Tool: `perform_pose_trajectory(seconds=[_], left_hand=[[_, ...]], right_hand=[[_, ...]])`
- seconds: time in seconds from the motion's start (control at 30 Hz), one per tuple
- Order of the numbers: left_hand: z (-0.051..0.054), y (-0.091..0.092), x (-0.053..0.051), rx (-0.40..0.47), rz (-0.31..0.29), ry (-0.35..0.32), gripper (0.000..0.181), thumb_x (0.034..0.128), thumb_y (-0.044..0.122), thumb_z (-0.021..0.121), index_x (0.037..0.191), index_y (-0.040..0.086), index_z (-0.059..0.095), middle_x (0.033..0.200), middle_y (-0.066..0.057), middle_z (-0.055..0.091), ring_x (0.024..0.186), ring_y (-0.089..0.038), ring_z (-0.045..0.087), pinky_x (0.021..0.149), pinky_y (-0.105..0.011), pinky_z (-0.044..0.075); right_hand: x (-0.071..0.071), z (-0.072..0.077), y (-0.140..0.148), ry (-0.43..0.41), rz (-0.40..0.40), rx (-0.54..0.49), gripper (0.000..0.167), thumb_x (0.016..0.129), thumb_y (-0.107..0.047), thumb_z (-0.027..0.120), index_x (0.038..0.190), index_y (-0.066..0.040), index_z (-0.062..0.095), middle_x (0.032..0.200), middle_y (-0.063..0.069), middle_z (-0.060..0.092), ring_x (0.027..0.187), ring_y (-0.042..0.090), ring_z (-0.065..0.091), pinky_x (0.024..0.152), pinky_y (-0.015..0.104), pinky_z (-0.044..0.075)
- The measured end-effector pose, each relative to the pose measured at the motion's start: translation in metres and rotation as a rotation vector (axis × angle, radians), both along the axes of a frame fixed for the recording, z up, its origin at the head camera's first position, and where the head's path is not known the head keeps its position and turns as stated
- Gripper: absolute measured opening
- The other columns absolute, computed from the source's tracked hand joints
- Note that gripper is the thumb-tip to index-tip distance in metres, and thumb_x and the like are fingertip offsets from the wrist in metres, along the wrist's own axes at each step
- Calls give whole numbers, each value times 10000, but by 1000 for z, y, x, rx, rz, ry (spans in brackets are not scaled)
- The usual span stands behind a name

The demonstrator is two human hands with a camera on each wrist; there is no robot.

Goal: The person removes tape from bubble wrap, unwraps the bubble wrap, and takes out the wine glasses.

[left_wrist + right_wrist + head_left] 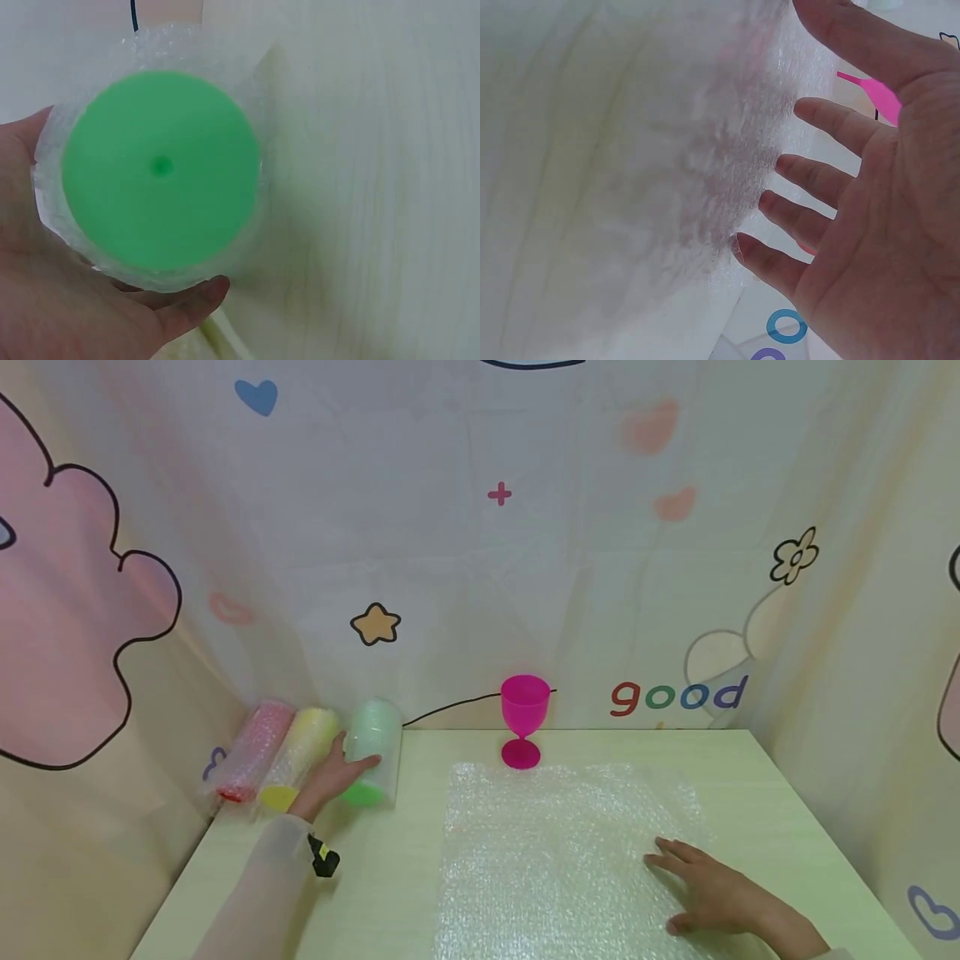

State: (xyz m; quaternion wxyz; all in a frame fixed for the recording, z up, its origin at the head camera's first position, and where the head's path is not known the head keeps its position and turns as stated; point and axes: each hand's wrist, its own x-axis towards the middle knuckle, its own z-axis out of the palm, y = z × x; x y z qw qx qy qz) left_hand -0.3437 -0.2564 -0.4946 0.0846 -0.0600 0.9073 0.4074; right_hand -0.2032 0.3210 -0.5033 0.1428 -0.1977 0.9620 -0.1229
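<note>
My left hand is at the left back of the table, with its thumb over a bubble-wrapped green goblet and its fingers along the side nearest the yellow bundle. In the left wrist view, the goblet's round green base faces the camera, the thumb and fingers around its wrapping. My right hand rests with spread fingers at the right part of a flat bubble wrap sheet. Its fingertips touch the sheet in the right wrist view. A bare pink goblet stands upright behind the sheet.
Left of the green goblet lie a yellow wrapped bundle and a red-pink wrapped bundle, side by side. A printed curtain hangs behind the pale table and along both sides.
</note>
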Motion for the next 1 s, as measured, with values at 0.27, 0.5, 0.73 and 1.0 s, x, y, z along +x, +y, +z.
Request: perform_pose_trajectory(seconds=[0.27,0.5,0.73,1.0], left_hand=[[-3,10,-5,152,4,12,1065,891,548,620,1584,150,-85,1655,-192,-51,1520,-416,11,1204,-621,99],[-3,16,0,217,49,68,987,914,442,635,1590,131,-14,1658,-184,-7,1522,-400,50,1209,-604,122],[2,25,19,239,80,120,969,927,424,627,1592,162,-27,1666,-146,-4,1526,-389,52,1206,-609,132],[27,57,53,254,97,191,979,920,393,648,1591,177,-31,1657,-173,57,1502,-416,142,1166,-626,244]], right_hand=[[0,-2,0,15,5,3,911,648,-527,836,1400,-127,512,1528,220,388,1361,500,384,971,673,442],[-1,-6,1,16,-6,4,916,647,-557,824,1400,-136,516,1529,206,395,1367,487,384,983,672,434],[0,-7,1,19,13,0,909,661,-556,813,1409,-138,511,1531,218,387,1364,503,377,979,677,433],[0,-5,1,26,18,2,896,669,-543,814,1404,-128,514,1529,222,388,1366,504,375,977,675,437]])
